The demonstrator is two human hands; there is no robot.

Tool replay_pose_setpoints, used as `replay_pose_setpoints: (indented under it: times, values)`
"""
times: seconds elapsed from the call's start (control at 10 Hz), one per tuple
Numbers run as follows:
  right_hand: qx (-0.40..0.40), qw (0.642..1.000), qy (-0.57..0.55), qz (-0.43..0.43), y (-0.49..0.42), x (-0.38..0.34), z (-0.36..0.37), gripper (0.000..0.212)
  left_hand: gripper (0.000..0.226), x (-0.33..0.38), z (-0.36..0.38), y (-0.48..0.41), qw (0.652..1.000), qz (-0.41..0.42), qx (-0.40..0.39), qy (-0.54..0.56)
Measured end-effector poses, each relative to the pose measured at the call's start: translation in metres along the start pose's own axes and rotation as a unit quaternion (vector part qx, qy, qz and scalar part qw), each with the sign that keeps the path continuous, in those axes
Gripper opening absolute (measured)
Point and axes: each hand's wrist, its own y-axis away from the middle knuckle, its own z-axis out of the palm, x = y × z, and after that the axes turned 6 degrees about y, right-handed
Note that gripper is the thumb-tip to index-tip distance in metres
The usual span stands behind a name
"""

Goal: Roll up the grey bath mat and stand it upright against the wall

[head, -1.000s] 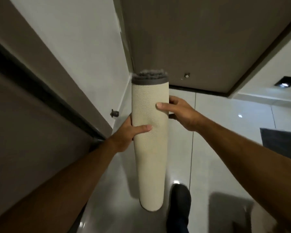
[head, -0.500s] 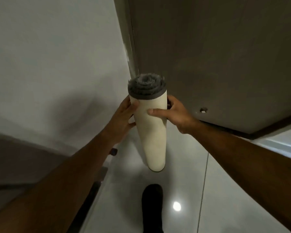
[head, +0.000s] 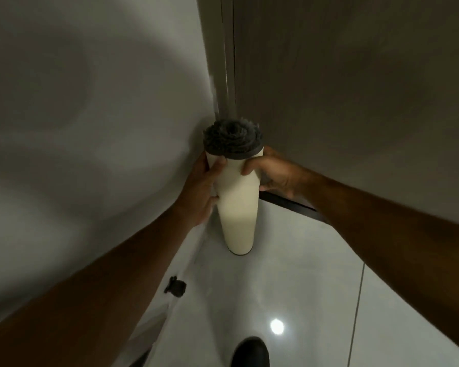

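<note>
The bath mat (head: 237, 207) is rolled into a tight tube, cream backing outside and grey pile showing at its top end. It stands upright with its lower end on the glossy floor, in the corner between the white wall (head: 90, 115) and a brown door. My left hand (head: 202, 189) grips its upper left side, next to the wall. My right hand (head: 273, 173) holds the upper right side just below the grey rim. Both hands are closed around the roll.
A brown door (head: 355, 88) with a dark bottom edge closes the corner on the right. A small black door stopper (head: 176, 286) sits low on the wall. My dark shoe (head: 251, 352) is on the white tiled floor (head: 302, 274) near the bottom edge.
The roll has gone forward from mid-air into the corner and down, its lower end now on the floor. Both hands have slid up towards its top.
</note>
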Motion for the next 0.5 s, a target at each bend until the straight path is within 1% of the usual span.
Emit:
replay_pose_setpoints:
  times: [0.1, 0.2, 0.3, 0.4, 0.5]
  values:
    - [0.010, 1.000, 0.009, 0.011, -0.029, -0.004, 0.004, 0.070, 0.041, -0.006, -0.002, -0.022, 0.997, -0.044, 0.059, -0.004]
    - [0.021, 1.000, 0.001, 0.023, -0.052, -0.009, 0.004, 0.071, 0.062, -0.011, 0.003, -0.038, 0.986, -0.055, 0.158, -0.013]
    - [0.002, 0.999, 0.019, 0.050, -0.055, -0.015, -0.004, 0.058, 0.066, -0.011, 0.013, -0.042, 0.977, -0.073, 0.201, -0.005]
    - [0.005, 0.996, 0.064, 0.056, -0.043, -0.018, -0.014, 0.082, 0.060, -0.007, 0.023, -0.033, 0.975, -0.069, 0.212, 0.017]
    - [0.022, 0.999, 0.028, 0.019, -0.031, -0.013, -0.022, 0.095, 0.063, -0.004, 0.019, -0.029, 0.966, -0.094, 0.240, 0.035]
